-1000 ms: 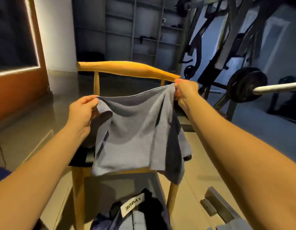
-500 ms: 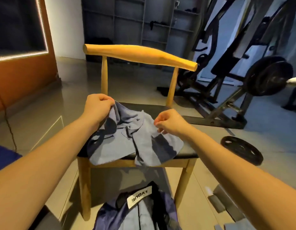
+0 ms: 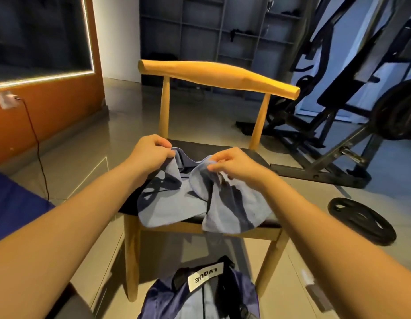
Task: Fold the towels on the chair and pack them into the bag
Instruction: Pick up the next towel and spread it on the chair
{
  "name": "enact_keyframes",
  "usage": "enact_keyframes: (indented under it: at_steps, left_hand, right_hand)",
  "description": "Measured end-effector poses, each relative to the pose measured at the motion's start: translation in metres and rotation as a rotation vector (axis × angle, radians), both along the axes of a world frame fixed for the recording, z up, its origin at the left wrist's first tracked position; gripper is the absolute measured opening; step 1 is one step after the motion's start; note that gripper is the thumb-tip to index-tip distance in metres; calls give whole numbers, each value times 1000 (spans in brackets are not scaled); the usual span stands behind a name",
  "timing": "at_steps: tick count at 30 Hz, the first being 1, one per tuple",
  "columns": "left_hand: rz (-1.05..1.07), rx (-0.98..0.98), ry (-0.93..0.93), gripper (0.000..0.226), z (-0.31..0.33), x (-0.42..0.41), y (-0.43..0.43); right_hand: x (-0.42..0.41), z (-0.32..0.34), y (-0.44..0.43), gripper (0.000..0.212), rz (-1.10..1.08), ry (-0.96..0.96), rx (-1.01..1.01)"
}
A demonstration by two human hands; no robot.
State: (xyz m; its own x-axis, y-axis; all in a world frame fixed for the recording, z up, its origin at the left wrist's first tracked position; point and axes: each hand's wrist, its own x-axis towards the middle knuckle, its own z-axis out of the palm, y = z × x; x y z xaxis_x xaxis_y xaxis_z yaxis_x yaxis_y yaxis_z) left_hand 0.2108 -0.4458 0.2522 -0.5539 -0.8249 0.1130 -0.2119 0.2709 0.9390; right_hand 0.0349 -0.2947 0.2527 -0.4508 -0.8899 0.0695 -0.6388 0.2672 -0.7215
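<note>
A blue-grey towel (image 3: 177, 203) lies crumpled on the black seat of a wooden chair (image 3: 219, 77), its front edge hanging over the seat. My left hand (image 3: 151, 151) pinches the towel's far left corner. My right hand (image 3: 232, 164) pinches a fold near the middle right. Below the chair, on the floor, stands an open dark blue bag (image 3: 167, 300) with a white label; light blue cloth shows inside it.
A weight bench and barbell rack (image 3: 338, 134) stand to the right of the chair. A black weight plate (image 3: 361, 221) lies on the floor at right. An orange wall with a socket and cable (image 3: 36, 143) runs along the left.
The towel, held up spread between both hands a second ago, has come down onto the seat. Both hands have dropped and moved closer together, still gripping it.
</note>
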Motion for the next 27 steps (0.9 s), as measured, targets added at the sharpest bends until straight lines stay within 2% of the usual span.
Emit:
enact_keyframes:
  at_steps: [2, 5, 7, 11, 14, 16, 20, 23, 26, 27]
  left_hand:
    - [-43, -27, 14, 16, 3, -4, 7]
    - [-119, -79, 72, 17, 8, -8, 20]
    - [-165, -110, 102, 14, 10, -11, 29]
    - [-199, -167, 97, 5, 10, -17, 43]
    - [-221, -178, 31, 14, 6, -23, 50]
    - [-240, -192, 1, 13, 3, -27, 56]
    - [-282, -222, -24, 16, -2, -33, 66]
    - [-268, -186, 28, 25, -7, -38, 69]
    - [-226, -78, 77, 24, -10, -42, 72]
    - [-217, -35, 87, 20, -10, -43, 74]
  right_hand:
    - [-19, 14, 23, 14, 23, -241, -22]
    - [-43, 22, 49, 16, 42, -420, -102]
    - [-50, 22, 63, 11, -27, -421, -175]
    - [-55, 10, 83, 15, -396, -224, -227]
    - [-58, 1, 92, 12, -599, -375, -230]
    - [-58, -3, 100, 9, -605, -393, -177]
    - [-56, -15, 106, 12, -614, -240, -81]
    - [-46, -21, 103, 28, -685, -356, -72]
    - [-36, -19, 104, 49, -662, -628, -92]
    - [-35, -18, 104, 50, -636, -689, -121]
